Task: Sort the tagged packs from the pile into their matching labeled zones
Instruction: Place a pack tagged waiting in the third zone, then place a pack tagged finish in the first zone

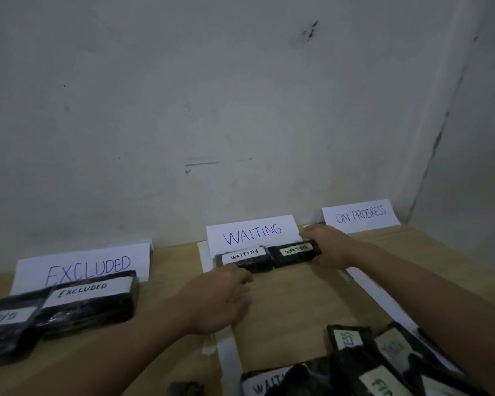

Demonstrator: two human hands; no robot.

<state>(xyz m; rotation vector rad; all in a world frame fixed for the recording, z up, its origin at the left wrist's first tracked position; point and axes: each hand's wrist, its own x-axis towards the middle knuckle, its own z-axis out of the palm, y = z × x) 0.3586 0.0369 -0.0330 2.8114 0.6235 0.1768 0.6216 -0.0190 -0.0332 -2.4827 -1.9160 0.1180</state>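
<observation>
Two black packs (tagged WAITING).

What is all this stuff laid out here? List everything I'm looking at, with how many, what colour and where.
Zone signs: three, white paper, against the wall: EXCLUDED sign left, WAITING sign middle, ON PROGRESS sign right.
EXCLUDED packs: two, black with white tags, lying before the EXCLUDED sign.
WAITING packs: two, black, side by side below the WAITING sign; white-tagged pack, yellowish-tagged pack.
Pile of packs: several, exact count unclear, black with white or pale tags, bottom right.
Tape strips: white, marking zone edges on the table.
Table: one, tan.
Wall: grey-white, scuffed.
Left hand: touches the white-tagged pack.
Right hand: grips the yellowish-tagged pack's right end.
</observation>
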